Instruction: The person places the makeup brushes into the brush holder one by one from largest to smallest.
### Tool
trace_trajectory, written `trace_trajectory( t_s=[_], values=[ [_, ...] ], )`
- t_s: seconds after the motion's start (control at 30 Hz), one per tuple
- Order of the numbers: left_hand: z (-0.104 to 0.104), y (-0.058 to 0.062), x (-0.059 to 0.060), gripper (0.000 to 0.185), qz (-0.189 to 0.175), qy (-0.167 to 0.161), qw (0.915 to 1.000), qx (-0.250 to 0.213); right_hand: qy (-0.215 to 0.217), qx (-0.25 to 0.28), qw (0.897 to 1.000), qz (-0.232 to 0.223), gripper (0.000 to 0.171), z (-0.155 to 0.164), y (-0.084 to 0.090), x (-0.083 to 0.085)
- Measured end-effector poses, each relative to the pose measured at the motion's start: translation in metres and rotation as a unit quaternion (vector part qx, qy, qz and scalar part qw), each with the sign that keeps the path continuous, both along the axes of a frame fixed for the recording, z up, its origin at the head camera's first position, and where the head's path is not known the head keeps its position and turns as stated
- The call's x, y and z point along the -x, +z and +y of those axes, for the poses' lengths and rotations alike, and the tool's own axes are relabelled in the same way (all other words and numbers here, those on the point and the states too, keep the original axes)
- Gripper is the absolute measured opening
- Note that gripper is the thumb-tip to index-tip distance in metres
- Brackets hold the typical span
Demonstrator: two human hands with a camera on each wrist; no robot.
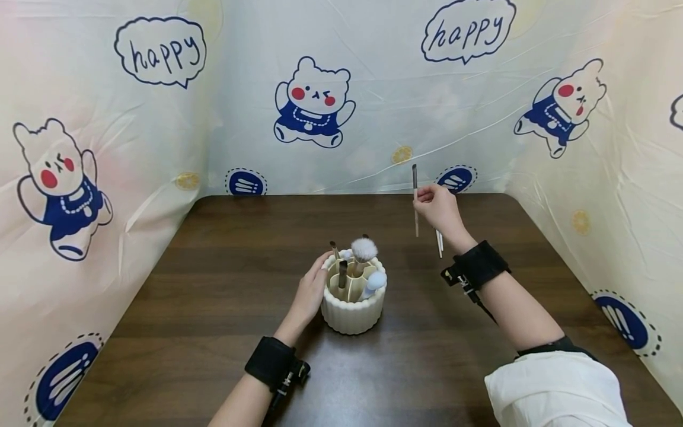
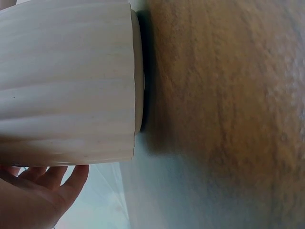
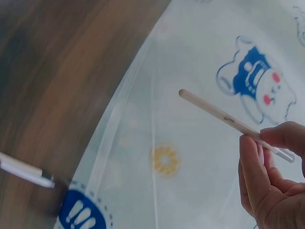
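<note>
A cream, ribbed makeup brush holder (image 1: 352, 314) stands on the table, its inside split into compartments. My left hand (image 1: 308, 295) holds it from the left, fingers against its side; in the left wrist view the fingertips go out of sight at its edge. In the holder are a fluffy white brush (image 1: 364, 249), a pale blue round-headed one (image 1: 376, 280) and dark-tipped brushes. Off to the right, near the table's back edge, my right hand (image 1: 439, 207) pinches a slim makeup brush (image 3: 209, 109) between thumb and fingers. Its dark bristles point up and its pale handle hangs down.
White handles (image 1: 439, 242) show beside my right wrist, partly hidden by it. A brown wooden table (image 1: 224, 332) lies under everything. Patterned cloth (image 1: 373, 118) with bears and "happy" bubbles rises at the back and sides.
</note>
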State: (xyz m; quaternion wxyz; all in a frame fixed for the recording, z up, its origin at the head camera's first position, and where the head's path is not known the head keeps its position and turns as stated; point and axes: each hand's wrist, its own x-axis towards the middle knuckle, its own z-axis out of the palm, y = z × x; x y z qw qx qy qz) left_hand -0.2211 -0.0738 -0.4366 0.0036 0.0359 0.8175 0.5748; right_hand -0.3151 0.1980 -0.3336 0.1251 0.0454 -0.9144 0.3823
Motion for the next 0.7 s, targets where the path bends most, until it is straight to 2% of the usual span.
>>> trace_trajectory(
  t_s=[0.53, 0.7],
  values=[
    [0.001, -0.003, 0.000, 0.045, 0.007, 0.009, 0.9999, -0.004, 0.087, 0.028, 0.996, -0.020, 0.023, -0.039, 0.003, -0.023],
    [0.001, -0.002, 0.000, 0.045, -0.001, 0.006, 1.0000, -0.007, 0.124, 0.075, 0.988, -0.046, 0.024, -0.050, 0.004, -0.028]
  ],
)
